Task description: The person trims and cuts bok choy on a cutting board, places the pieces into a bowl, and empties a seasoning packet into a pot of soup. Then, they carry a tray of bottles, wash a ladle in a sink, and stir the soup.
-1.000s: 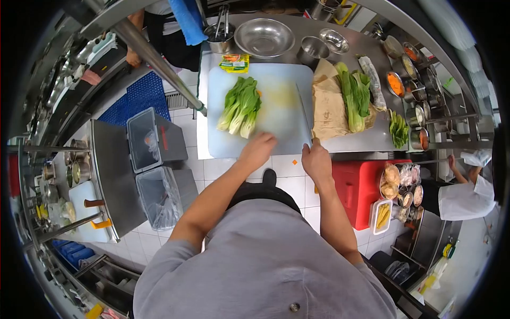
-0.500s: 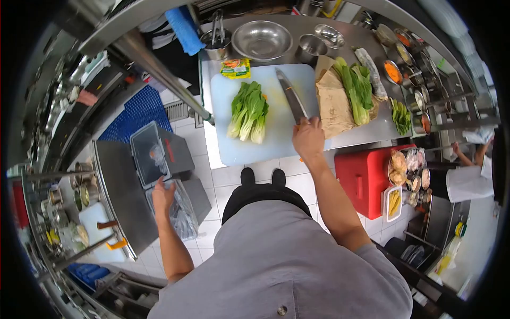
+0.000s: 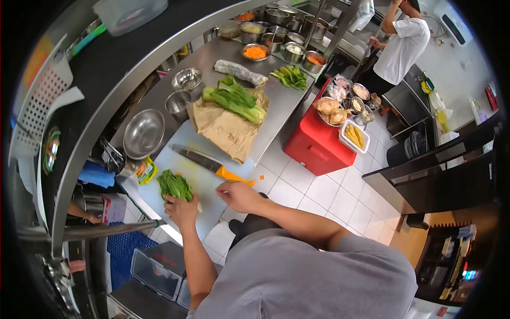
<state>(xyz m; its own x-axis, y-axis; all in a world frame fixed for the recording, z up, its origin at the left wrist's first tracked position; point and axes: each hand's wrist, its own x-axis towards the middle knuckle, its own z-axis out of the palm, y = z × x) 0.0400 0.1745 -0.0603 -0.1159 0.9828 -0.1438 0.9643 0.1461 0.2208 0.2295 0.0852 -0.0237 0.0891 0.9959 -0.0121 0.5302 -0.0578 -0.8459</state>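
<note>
My left hand (image 3: 182, 211) is wrapped over the stem end of the leafy bok choy (image 3: 175, 186), on the pale blue cutting board (image 3: 210, 199). My fingers hide most of the white stems. My right hand (image 3: 239, 195) hovers by the board's near edge with its fingers curled together, nothing visible in them. Just beyond it lies a knife (image 3: 199, 158) with an orange handle, flat on the board and apart from my hand. More bok choy (image 3: 236, 101) rests on brown paper (image 3: 223, 127) to the right of the board.
Steel bowls (image 3: 144, 134) and a yellow packet (image 3: 146, 170) sit left of the paper. Several containers, one with chopped carrot (image 3: 255, 52), line the back. A red cooler (image 3: 319, 141) carrying food stands right of the counter. A person in white (image 3: 402, 45) stands beyond it.
My view has swung to the right. My right hand has let go of the knife, now lying on the board. My left hand has come up from beside the grey bins onto the bok choy.
</note>
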